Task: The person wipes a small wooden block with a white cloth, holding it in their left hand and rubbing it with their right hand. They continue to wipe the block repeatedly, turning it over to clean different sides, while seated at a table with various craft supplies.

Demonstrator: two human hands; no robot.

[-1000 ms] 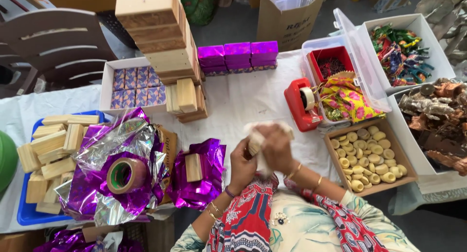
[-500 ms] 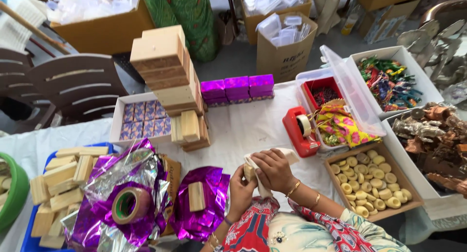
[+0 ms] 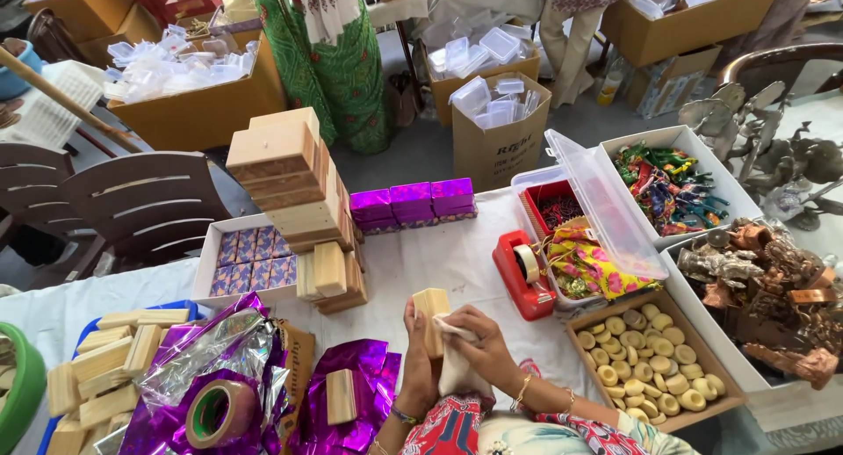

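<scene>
My left hand (image 3: 414,367) grips a small pale wooden box (image 3: 430,307) upright above the white tablecloth. My right hand (image 3: 479,345) presses a cream cloth (image 3: 455,367) against the box's side. Both hands sit close to my body at the near edge. Just left of them lies a sheet of shiny purple foil (image 3: 351,393) with another wooden box (image 3: 341,395) on it. A red tape dispenser (image 3: 522,275) stands just beyond my right hand.
A tall stack of wooden boxes (image 3: 294,183) rises mid-table, purple-wrapped boxes (image 3: 413,202) behind. A tape roll (image 3: 213,413) on crumpled foil and a blue tray of wooden boxes (image 3: 110,358) lie left. A tray of gold discs (image 3: 650,358) and metal figurines (image 3: 773,297) lie right.
The view has tilted up, showing more of the room beyond the table. My hands have lifted the wooden box upright and the cloth has shifted down along its side.
</scene>
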